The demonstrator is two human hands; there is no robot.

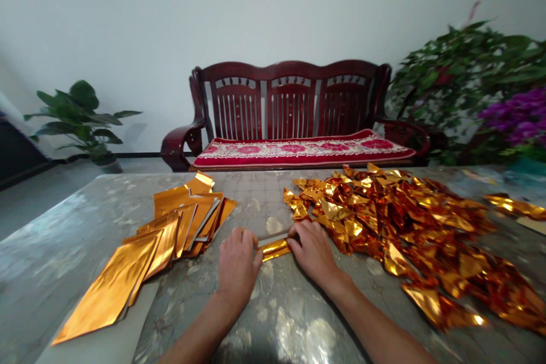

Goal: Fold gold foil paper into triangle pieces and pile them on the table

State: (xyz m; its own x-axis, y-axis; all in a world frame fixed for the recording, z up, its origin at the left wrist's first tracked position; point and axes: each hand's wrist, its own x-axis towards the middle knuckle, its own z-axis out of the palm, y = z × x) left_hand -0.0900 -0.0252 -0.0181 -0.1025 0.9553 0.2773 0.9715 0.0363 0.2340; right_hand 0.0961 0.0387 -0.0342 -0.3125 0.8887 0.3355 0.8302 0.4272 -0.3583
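Note:
A narrow folded strip of gold foil paper (275, 249) lies level between my two hands, just above or on the table. Its left end is pinched by my left hand (239, 259), whose fingers are curled over it. At the other end, my right hand (310, 247) grips the strip between thumb and fingers. Left of my left hand is a spread stack of flat gold foil sheets (115, 273), some showing pale edges. To the right, close to my right hand, spreads a large heap of folded gold foil pieces (384, 210).
The table (205, 301) has a glossy grey patterned cover. Beyond it stands a dark red wooden bench (290, 99) with a red floral cushion (298, 149). Potted plants (85, 119) stand at left, with leafy greenery (460, 85) and purple flowers (518, 116) at right.

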